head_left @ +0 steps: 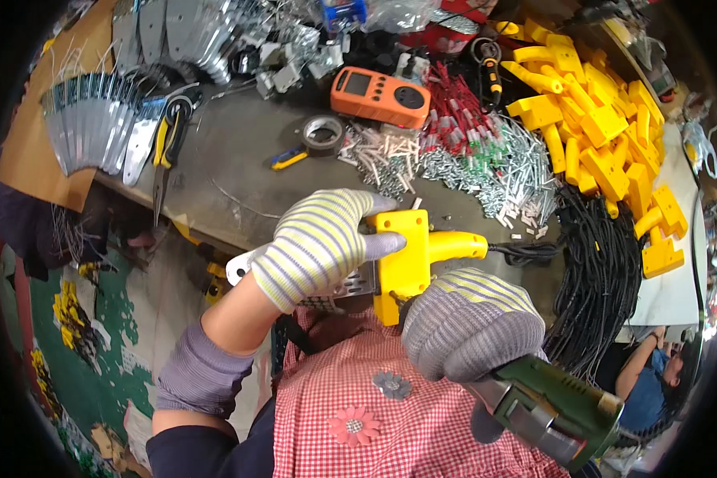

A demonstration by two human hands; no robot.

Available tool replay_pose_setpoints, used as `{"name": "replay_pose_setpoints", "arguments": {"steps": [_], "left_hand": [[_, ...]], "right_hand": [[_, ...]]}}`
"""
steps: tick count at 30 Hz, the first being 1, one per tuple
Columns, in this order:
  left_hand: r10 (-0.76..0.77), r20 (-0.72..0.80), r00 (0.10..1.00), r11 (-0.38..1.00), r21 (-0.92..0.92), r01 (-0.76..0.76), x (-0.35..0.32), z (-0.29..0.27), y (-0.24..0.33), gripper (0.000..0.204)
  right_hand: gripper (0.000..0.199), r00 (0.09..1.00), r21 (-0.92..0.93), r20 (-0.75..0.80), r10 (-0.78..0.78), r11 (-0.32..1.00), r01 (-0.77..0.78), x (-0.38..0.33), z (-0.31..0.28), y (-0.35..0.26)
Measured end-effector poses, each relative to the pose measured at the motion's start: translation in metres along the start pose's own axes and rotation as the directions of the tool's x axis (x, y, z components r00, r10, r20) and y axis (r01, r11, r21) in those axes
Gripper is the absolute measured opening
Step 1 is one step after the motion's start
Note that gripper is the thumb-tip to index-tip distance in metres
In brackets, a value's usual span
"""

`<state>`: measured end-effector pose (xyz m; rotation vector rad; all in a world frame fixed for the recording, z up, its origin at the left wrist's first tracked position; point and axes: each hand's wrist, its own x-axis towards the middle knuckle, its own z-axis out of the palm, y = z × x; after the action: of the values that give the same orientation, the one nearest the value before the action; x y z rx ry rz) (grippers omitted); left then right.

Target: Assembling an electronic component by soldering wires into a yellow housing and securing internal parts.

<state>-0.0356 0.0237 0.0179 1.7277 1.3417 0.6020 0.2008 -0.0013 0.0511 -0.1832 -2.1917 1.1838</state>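
My left hand [315, 243], in a striped knit glove, grips a yellow plastic tool housing [405, 259] at the table's near edge. Thumb and fingers press on its boxy end. From that end a perforated metal piece [357, 283] sticks out to the left, and a rounded handle [458, 245] with a black cord points right. In my gloved right hand [474, 323] is a green power screwdriver [562, 414], its body slanting down to the right. Its front end is at the housing's lower right side; my fingers hide whether the tip touches a screw.
Beyond my hands lie an orange multimeter [381, 97], a tape roll [323, 134] and a heap of screws [490, 171]. Yellow housings [597, 111] pile up at the right above bundled black cords [593, 279]. Metal plates [92, 119] and pliers [167, 139] are at the left.
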Motion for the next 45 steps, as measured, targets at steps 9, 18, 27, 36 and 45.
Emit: {"name": "replay_pose_setpoints", "arguments": {"steps": [9,18,27,36,45], "left_hand": [[0.037,-0.048,0.998,0.997,0.065,-0.033,-0.004,0.002,-0.001,0.057],[0.182,-0.078,0.98,0.983,0.054,-0.178,-0.009,0.011,-0.007,0.051],[0.113,0.032,0.993,0.993,-0.023,-0.112,-0.01,0.019,0.008,0.048],[0.108,0.016,0.994,0.994,0.016,-0.108,-0.01,0.021,0.013,0.051],[0.111,0.003,0.994,0.993,0.034,-0.111,-0.014,0.021,0.013,0.049]], "right_hand": [[0.026,0.994,0.068,-0.056,0.088,0.994,-0.084,-0.005,0.015,0.01],[0.055,0.819,0.637,-0.32,-0.476,0.532,0.558,0.03,0.004,0.028],[0.037,0.957,0.175,-0.219,-0.192,0.957,0.232,0.044,-0.025,-0.001],[0.004,0.999,0.236,0.037,-0.017,0.972,0.008,0.048,-0.033,0.003],[0.008,0.972,-0.007,-0.234,0.035,0.999,-0.037,0.042,-0.014,-0.004]]}}
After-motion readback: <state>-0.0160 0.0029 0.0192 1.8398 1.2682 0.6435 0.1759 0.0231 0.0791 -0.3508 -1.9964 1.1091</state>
